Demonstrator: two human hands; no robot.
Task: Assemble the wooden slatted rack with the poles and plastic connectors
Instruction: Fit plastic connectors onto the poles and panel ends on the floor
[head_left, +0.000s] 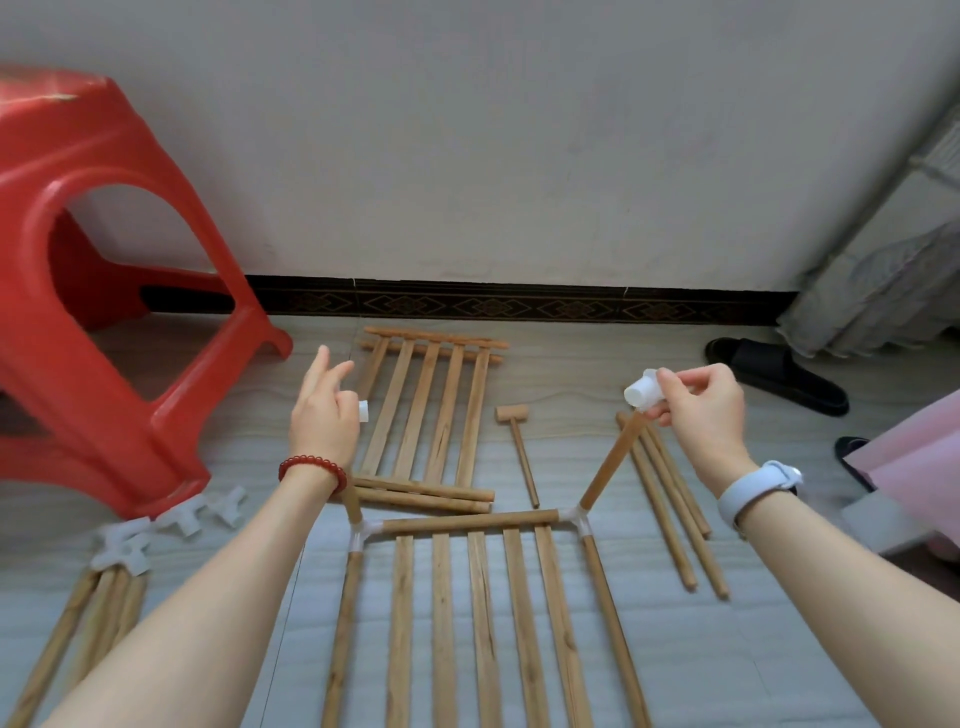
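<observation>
- Right hand (698, 405) pinches a white connector (643, 393) atop an upright pole (608, 464).
- Left hand (324, 410) holds a cap (364, 411) (index finger and thumb extended).

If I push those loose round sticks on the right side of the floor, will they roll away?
Probably. The loose poles are round and lie free on the smooth floor, so a sideways push would likely roll them. They look like thin, plain wood, so probably light and stiff rather than bendy. Lying close together, they may bump one another.
</observation>
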